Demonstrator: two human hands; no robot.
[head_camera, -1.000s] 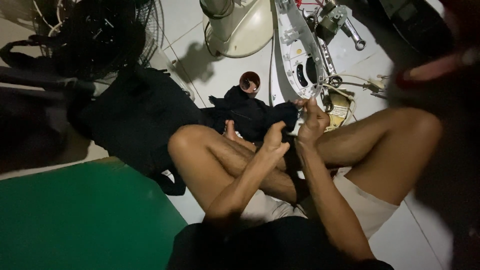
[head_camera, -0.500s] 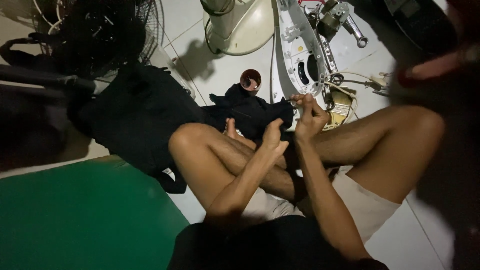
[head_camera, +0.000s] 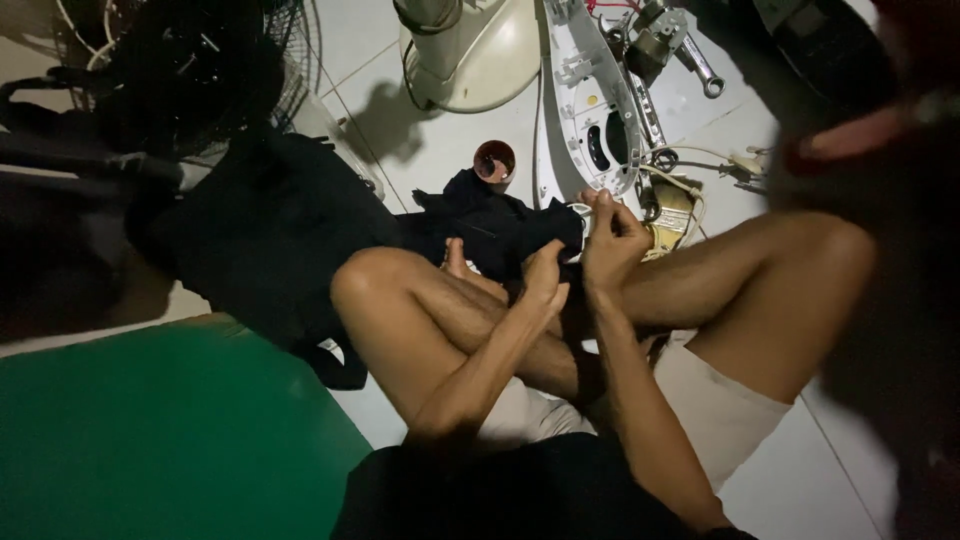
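Head view: the person sits cross-legged on the tiled floor (head_camera: 470, 150). The right hand (head_camera: 612, 238) pinches something small, too dark to identify, beside the near end of the white fan housing (head_camera: 590, 110). The left hand (head_camera: 545, 280) rests curled on the black cloth (head_camera: 500, 225) lying over the shins. Judging from this, steadying the wrist against the knee and keeping the pinch firm would help.

The left hand (head_camera: 545, 280) rests on a crumpled black cloth (head_camera: 495, 225) over the crossed legs, its fingers curled into the fabric. Just beside it, the right hand (head_camera: 612, 240) is closed, pinching something small (too small to tell what). Beyond the right hand lies an opened white housing (head_camera: 590, 110); past the left hand stands a small dark cup (head_camera: 494, 160).
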